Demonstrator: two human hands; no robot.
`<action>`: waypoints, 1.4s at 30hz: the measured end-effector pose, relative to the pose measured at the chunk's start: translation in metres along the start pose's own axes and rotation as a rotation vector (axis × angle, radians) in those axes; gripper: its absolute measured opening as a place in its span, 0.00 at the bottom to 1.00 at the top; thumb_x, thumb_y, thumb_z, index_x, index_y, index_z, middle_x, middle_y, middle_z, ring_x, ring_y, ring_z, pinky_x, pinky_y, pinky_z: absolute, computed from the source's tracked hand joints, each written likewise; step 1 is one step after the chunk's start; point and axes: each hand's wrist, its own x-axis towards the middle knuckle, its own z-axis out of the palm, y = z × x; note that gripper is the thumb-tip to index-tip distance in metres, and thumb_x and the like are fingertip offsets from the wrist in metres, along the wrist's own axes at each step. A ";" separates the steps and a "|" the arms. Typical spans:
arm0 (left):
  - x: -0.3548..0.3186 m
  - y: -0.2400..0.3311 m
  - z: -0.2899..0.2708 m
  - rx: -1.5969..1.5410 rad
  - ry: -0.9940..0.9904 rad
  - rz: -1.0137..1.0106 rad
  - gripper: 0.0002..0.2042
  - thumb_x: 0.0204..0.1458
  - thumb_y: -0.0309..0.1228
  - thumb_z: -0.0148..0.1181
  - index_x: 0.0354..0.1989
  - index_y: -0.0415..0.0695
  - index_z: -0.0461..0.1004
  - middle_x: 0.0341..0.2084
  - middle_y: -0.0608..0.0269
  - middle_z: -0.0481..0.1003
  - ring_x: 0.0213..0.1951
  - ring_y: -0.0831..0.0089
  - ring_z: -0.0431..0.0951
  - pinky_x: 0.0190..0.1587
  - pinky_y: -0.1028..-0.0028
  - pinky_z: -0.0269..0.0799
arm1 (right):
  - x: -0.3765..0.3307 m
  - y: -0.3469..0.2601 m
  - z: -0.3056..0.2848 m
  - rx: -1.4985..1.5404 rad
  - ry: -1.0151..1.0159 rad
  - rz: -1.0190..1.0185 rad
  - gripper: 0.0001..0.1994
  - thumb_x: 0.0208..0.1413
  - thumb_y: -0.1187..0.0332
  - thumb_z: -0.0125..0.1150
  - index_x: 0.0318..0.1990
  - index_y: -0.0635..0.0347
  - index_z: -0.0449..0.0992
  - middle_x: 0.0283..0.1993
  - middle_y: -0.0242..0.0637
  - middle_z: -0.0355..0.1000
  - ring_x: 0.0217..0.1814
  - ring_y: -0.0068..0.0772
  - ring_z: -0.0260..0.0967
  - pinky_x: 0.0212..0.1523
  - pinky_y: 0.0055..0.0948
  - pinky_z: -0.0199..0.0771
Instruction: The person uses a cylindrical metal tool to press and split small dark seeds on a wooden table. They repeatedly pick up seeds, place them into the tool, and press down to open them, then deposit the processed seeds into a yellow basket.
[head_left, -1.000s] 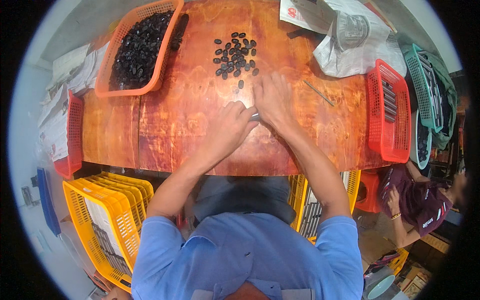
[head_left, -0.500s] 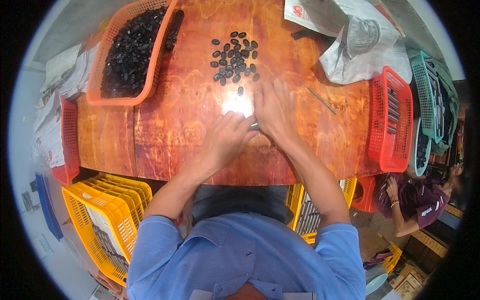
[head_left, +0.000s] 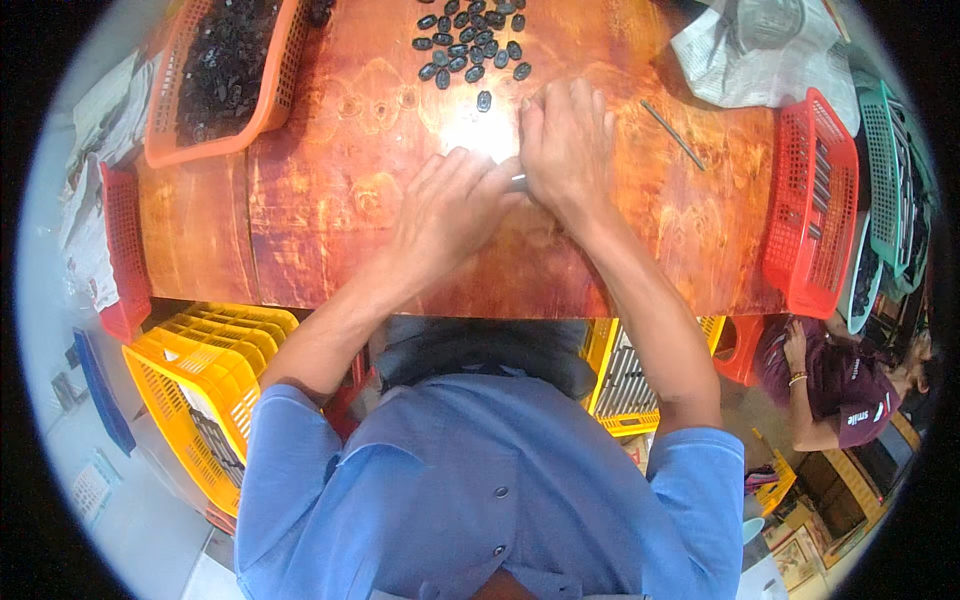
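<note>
Low over the wooden table point(head_left: 350, 225), my left hand point(head_left: 450, 210) is closed round a short metal tube point(head_left: 518, 183), with only a small shiny bit showing. Against its other end rests my right hand point(head_left: 570, 150), fingers curled and pressed together; its grip is partly hidden. A single black oval piece point(head_left: 484, 101) lies just beyond my hands. Farther off is a loose cluster of several like pieces point(head_left: 468, 50). A thin dark rod point(head_left: 672, 135) lies to the right of my right hand.
An orange basket point(head_left: 210, 153) of black parts stands at the left. On the right are crumpled newspaper point(head_left: 700, 55), a red basket point(head_left: 790, 205) with metal tubes and a teal basket point(head_left: 884, 215). Yellow crates point(head_left: 165, 375) sit below the table; a person point(head_left: 815, 400) is at lower right.
The view has shifted, so the table sits higher in the picture. My right fingers have curled from nearly straight. The metal tube stays between my hands.
</note>
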 end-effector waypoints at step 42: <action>0.015 0.001 -0.026 -1.484 0.099 -0.942 0.18 0.70 0.40 0.51 0.56 0.38 0.72 0.34 0.55 0.78 0.30 0.72 0.76 0.33 0.73 0.76 | -0.005 0.016 -0.005 0.674 0.198 0.237 0.15 0.68 0.62 0.57 0.32 0.65 0.74 0.33 0.44 0.66 0.38 0.45 0.66 0.42 0.41 0.65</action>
